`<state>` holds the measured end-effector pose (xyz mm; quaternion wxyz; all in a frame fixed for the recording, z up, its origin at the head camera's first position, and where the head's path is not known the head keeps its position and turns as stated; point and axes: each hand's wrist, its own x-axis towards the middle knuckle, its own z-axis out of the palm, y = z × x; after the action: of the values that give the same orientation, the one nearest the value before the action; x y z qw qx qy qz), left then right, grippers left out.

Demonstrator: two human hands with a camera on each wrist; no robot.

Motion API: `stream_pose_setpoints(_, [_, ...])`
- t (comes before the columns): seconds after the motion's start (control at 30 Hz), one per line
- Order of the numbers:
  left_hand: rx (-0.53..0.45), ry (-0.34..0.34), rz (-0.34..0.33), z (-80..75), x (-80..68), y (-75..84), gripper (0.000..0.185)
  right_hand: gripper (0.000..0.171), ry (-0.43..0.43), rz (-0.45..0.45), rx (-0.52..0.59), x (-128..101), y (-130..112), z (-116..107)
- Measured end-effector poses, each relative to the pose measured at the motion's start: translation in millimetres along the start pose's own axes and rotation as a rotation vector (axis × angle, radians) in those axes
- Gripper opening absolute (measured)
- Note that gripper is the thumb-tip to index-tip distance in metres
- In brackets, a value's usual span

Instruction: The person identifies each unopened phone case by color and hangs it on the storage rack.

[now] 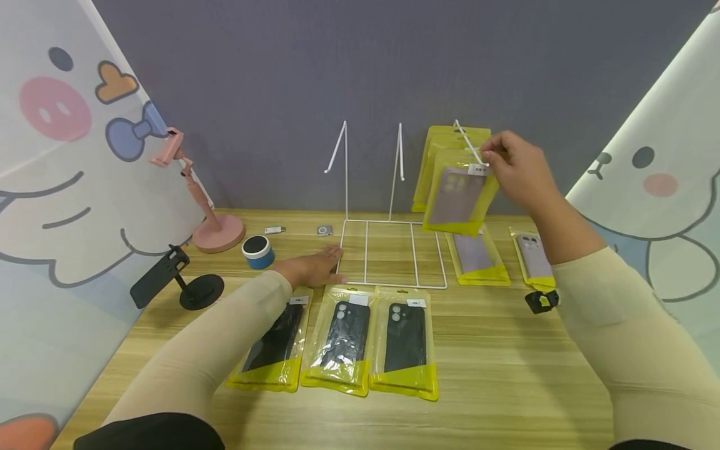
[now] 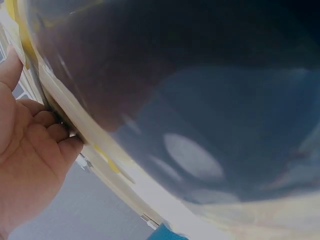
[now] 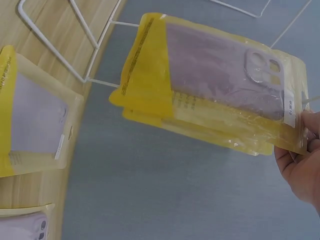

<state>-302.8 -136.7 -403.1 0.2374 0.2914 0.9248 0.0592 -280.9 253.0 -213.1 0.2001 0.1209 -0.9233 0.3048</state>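
Head view. A yellow pouch with a lilac phone case is pinched at its top edge by the right hand, raised at the right-hand hook of the white wire rack. The pouch hangs below the grip, its long axis near vertical and slightly tilted, in front of further yellow pouches already on that hook. The left hand is laid flat on the wooden table, fingers extended, at the left front corner of the rack's base; it is well apart from the held pouch, so the right hand is much the nearer. Three pouches with dark cases lie in a row before the rack.

Left wrist view. The picture is largely filled by a blurred dark shape close to the lens. The left hand's fingers are seen against a pale edge; whether anything is grasped cannot be told here.

Right wrist view. The held pouch extends leftward from the fingertips, which close on its header end. The rack's wire base is seen beyond its far end.
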Motion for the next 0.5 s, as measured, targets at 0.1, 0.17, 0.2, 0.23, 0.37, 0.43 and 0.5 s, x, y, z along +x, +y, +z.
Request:
stream_pose_setpoints(0.1, [-0.002,-0.006,-0.002,1.2,0.2,-0.6,0.088,0.034,-0.013,0.025,0.004,6.7,2.1,2.1])
stream_pose_setpoints(0.17, [-0.010,-0.010,-0.006,1.9,-0.2,-0.7,0.088,0.035,-0.023,0.038,0.010,11.5,3.2,3.0])
stream_pose_setpoints(0.2, [-0.011,-0.012,-0.009,2.0,-0.3,-0.7,0.088,0.036,-0.027,0.043,0.012,14.0,3.5,3.1])
stream_pose_setpoints(0.23, [-0.013,-0.012,-0.011,2.0,-0.3,-0.6,0.088,0.036,-0.030,0.048,0.015,16.3,3.7,3.3])
stream_pose_setpoints(0.37, [-0.010,-0.011,-0.015,1.3,-0.9,0.1,0.088,0.036,-0.036,0.061,0.015,25.1,3.8,3.6])
stream_pose_setpoints(0.43, [-0.011,-0.007,-0.015,0.9,-0.9,0.5,0.087,0.036,-0.035,0.059,0.013,28.3,3.8,4.6])
stream_pose_setpoints(0.5, [-0.015,-0.004,-0.017,0.6,-1.1,1.1,0.087,0.035,-0.039,0.056,0.013,30.8,4.2,5.7])
